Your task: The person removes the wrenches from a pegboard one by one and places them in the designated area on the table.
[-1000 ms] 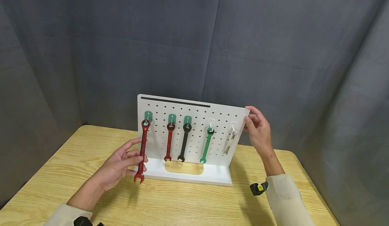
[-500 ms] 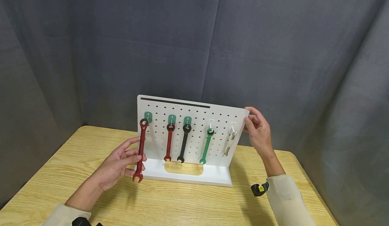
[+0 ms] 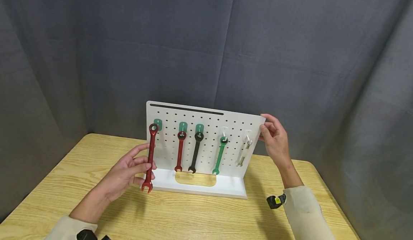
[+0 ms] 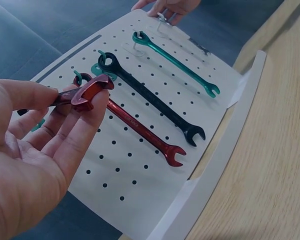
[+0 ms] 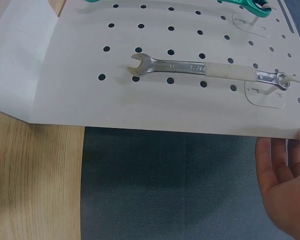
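Observation:
My left hand pinches a large red combination wrench by its lower shaft, open end down. Its ring end overlaps the leftmost green hook in the head view; I cannot tell whether it touches the hook. In the left wrist view the wrench's open jaw points at the camera. A white pegboard stands on an L-shaped foot, and my right hand grips its upper right corner. From other hooks hang a smaller red wrench, a black wrench, a green wrench and a small silver wrench.
The pegboard's foot rests on a wooden table. A grey curtain hangs behind and at both sides. Clear hook plates carry the green and silver wrenches.
The ring end of the large red wrench has shifted slightly up and left against its hook, the left hand moving with it. My right hand stays on the corner.

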The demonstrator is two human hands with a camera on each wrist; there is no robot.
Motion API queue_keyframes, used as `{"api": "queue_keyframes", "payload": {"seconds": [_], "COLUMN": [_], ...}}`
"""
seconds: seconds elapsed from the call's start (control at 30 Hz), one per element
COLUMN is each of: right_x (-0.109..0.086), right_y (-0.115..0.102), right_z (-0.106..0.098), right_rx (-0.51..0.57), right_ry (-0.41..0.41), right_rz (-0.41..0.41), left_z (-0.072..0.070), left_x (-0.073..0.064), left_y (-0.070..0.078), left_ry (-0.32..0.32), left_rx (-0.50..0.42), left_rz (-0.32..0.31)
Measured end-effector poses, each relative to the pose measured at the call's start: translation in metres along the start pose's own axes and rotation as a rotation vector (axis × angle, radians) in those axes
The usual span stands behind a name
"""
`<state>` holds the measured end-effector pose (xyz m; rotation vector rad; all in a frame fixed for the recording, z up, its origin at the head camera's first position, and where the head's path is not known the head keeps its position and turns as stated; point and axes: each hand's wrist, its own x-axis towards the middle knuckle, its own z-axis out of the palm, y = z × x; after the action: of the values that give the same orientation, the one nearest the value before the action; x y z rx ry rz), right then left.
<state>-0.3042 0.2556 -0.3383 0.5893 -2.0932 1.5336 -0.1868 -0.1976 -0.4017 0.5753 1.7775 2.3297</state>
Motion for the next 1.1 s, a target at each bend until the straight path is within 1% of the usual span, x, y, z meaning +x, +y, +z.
{"api": "queue_keyframes", "payload": {"seconds": [0.17,0.27,0.47,0.7,0.9,1.03,1.1], "right_x": [0.000,0.000,0.000,-0.001,0.000,0.000,0.000], "right_y": [0.002,0.002,0.002,0.001,0.003,0.003,0.004], "right_z": [-0.001,-0.001,-0.001,-0.001,0.000,0.001,0.001], "right_rx": [0.000,0.006,0.006,-0.004,0.014,0.012,0.007], "right_ry": [-0.002,0.002,-0.005,0.002,0.004,0.004,0.007], "right_rz": [0.003,0.002,0.002,0.004,0.004,0.002,0.006], "left_z": [0.001,0.001,-0.004,-0.015,-0.027,-0.037,-0.041], "left_x": [-0.001,-0.002,-0.009,-0.018,-0.023,-0.026,-0.027], "left_y": [0.003,0.004,0.002,-0.005,-0.016,-0.023,-0.026], "left_ry": [0.003,0.009,0.032,0.059,0.079,0.069,0.062], "left_rx": [0.008,0.034,0.080,0.108,0.131,0.135,0.143], "left_rz": [0.007,0.008,-0.009,-0.029,-0.048,-0.057,-0.073]}}
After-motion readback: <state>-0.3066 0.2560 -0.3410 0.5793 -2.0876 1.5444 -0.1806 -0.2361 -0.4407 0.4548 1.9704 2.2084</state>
